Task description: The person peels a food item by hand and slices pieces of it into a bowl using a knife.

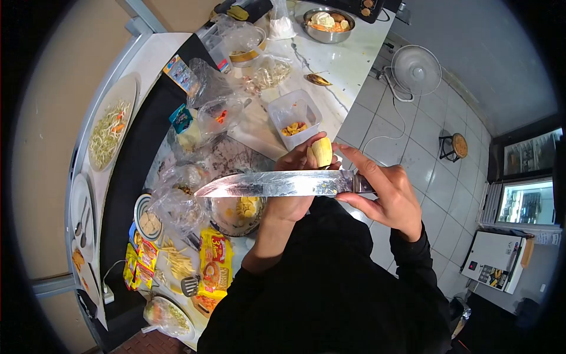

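Note:
In my left hand (290,206) I hold a short piece of peeled banana (321,152), pale yellow, its cut end upward. My right hand (392,197) grips the dark handle of a large knife (271,184), index finger stretched toward the banana. The broad, smeared blade lies across in front of my left palm, pointing left, and hides part of that hand. Below the blade, a bowl (221,227) contains several round yellow slices. Beyond my hands, a clear plastic tub (282,109) has browned yellow pieces at its bottom.
A dark banana peel (318,79) and a steel bowl (328,36) of food are farther up the counter. Plastic bags (177,197), a yellow noodle pack (215,262) and a slotted spatula (190,286) crowd the left. A fan (416,69) stands on the tiled floor.

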`<state>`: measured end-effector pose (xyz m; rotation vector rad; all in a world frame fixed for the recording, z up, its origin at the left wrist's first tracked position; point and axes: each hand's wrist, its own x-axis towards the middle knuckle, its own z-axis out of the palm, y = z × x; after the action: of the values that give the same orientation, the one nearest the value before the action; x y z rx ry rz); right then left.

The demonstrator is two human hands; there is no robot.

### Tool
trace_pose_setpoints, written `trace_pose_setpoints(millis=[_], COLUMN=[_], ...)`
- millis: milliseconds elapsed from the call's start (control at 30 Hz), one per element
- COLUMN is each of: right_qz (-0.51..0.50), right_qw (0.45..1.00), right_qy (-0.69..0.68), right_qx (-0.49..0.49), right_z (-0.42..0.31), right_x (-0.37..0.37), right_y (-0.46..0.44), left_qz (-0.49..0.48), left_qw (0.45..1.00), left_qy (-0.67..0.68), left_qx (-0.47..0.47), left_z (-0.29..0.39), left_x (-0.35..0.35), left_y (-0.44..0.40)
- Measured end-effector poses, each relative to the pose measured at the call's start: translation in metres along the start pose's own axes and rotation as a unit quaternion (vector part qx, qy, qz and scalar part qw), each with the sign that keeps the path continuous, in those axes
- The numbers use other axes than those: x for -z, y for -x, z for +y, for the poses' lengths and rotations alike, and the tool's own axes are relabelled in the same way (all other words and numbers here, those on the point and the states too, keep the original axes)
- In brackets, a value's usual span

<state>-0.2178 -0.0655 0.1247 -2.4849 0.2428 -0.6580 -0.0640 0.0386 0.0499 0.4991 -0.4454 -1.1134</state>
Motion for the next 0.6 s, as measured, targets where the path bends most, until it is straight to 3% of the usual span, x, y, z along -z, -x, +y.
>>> trace_pose_setpoints(millis=[167,600], right_qz=[0.018,0.012], right_qw=[1.000,0.999], right_qy=[-0.004,-0.013], right_qx=[0.007,0.028], right_z=[0.007,0.014], right_x=[0.000,0.003], right_y=[0.001,0.002], left_qz=[-0.026,0.018], left_qw=[0.999,1.000], left_qy=[0.016,0.002], left_qx=[-0.015,-0.015], left_z=[-0.007,-0.014], left_x=[-0.004,-0.008], left_y=[-0.007,-0.005])
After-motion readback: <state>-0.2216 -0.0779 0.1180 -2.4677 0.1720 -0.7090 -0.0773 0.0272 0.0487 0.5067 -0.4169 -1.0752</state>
